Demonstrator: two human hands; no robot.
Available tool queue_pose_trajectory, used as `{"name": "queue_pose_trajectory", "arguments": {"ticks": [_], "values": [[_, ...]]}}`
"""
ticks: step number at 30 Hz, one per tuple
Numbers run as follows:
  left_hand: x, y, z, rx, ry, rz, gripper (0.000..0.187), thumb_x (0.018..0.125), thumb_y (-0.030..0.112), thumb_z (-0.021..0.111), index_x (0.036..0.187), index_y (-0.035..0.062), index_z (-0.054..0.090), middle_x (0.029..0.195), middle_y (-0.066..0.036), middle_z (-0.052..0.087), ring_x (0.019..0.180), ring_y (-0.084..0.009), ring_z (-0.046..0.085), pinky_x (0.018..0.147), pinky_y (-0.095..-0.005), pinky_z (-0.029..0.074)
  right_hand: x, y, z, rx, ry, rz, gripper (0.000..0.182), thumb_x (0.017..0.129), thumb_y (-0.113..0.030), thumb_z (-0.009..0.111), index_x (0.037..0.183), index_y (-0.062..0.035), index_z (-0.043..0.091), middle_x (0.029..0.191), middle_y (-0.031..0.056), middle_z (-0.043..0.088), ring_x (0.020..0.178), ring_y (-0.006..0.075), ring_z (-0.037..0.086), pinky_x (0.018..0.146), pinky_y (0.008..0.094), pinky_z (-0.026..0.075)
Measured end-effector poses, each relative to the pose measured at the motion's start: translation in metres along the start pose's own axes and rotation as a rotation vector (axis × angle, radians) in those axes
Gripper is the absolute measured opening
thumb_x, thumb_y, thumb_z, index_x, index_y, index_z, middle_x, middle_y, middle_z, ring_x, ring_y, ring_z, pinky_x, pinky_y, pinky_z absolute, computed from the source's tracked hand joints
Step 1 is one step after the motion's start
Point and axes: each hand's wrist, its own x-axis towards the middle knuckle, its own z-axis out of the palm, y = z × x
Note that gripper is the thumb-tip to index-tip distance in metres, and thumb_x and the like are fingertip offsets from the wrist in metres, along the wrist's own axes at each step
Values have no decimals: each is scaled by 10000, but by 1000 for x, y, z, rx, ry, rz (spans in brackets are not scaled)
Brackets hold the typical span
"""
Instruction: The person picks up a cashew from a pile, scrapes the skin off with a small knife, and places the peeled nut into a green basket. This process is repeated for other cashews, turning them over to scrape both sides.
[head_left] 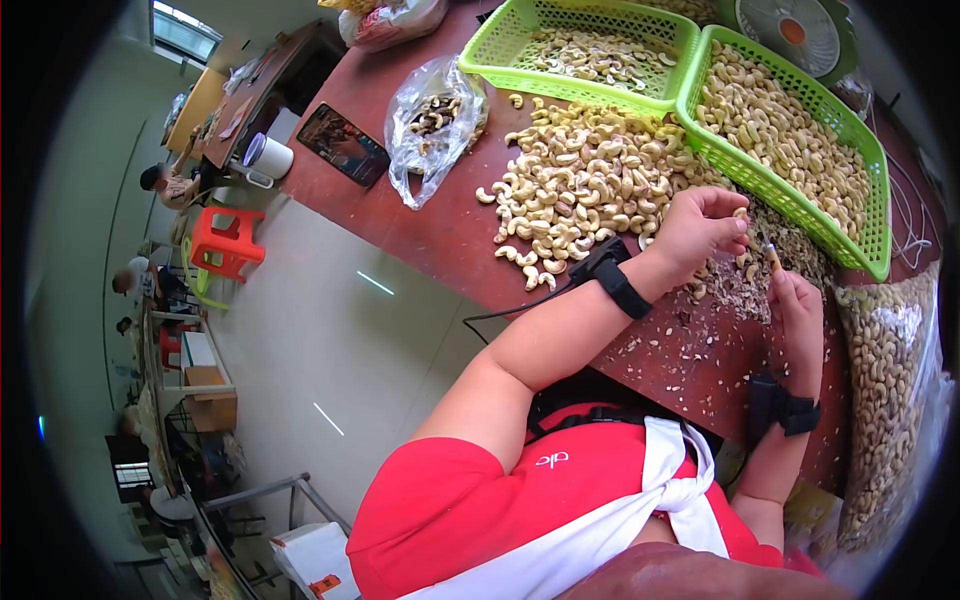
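My left hand is closed, pinching a cashew between thumb and fingertips. Just to its lower right, my right hand is wrapped round the handle of a small knife, whose tip points up towards the nut; no contact can be made out. Both hands are above the red table, near a heap of brown shell scraps. A large pile of cashews spreads beside my left hand. Black straps circle both wrists.
Two green baskets hold cashews behind the pile. At the right stands a clear bag of cashews. A plastic bag with darker pieces and a phone lie further left. Red stools and several people are beyond the table.
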Motion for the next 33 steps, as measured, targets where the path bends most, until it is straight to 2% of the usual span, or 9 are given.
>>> {"name": "queue_pose_trajectory", "arguments": {"ticks": [3,8,10,14,22,26,29,33], "values": [[2,-3,-3,-46,-5,-16,266,721,-7,579,974,-27,501,847,-102,565,696,-176,583,614,-279,510,1,-3,2,7,-6,5,312,849,-286,444,616,-79,466,473,-79,332,400,2,274,361,169,192],[2,0,3,-67,25,-39,208,721,-52,548,924,-35,506,883,-138,565,802,-225,584,708,-306,505,-1,-6,5,-13,68,33,313,831,-286,471,605,-71,491,510,-66,390,433,20,330,382,189,249],[0,1,6,-91,11,-66,196,728,-55,534,920,-33,507,887,-140,564,826,-230,575,731,-317,503,1,-4,2,2,25,56,313,826,-288,480,602,-69,496,492,-71,372,435,22,324,384,195,250],[-2,0,11,-121,-25,-143,202,746,-48,516,945,-18,499,921,-140,552,835,-229,570,740,-332,505,-1,-7,0,-10,13,16,334,817,-291,489,586,-51,506,493,-67,390,443,21,334,394,198,263],[-4,-4,14,-131,-45,-93,188,773,-13,502,961,-9,501,890,-128,565,820,-214,574,749,-350,493,-1,-9,1,-33,24,5,317,809,-276,507,606,-34,540,490,-54,419,449,21,352,396,195,281],[-3,-6,13,-96,-17,-74,249,790,13,489,1033,-36,476,860,-122,573,789,-198,580,721,-323,496,0,-9,0,-32,24,12,318,804,-277,514,602,-33,543,483,-51,423,440,24,349,392,198,282],[-3,-7,13,23,14,-29,300,784,11,504,1076,-41,459,844,-98,572,752,-159,573,673,-267,486,1,-7,0,-74,33,23,328,800,-282,519,592,-30,539,472,-51,417,433,27,348,390,204,281],[-5,-11,14,-13,-25,-16,286,777,2,513,1057,-42,474,833,-84,572,746,-148,569,666,-258,483,1,-5,1,-54,46,8,335,797,-285,523,585,-26,536,464,-53,408,432,27,342,388,210,278]]}}
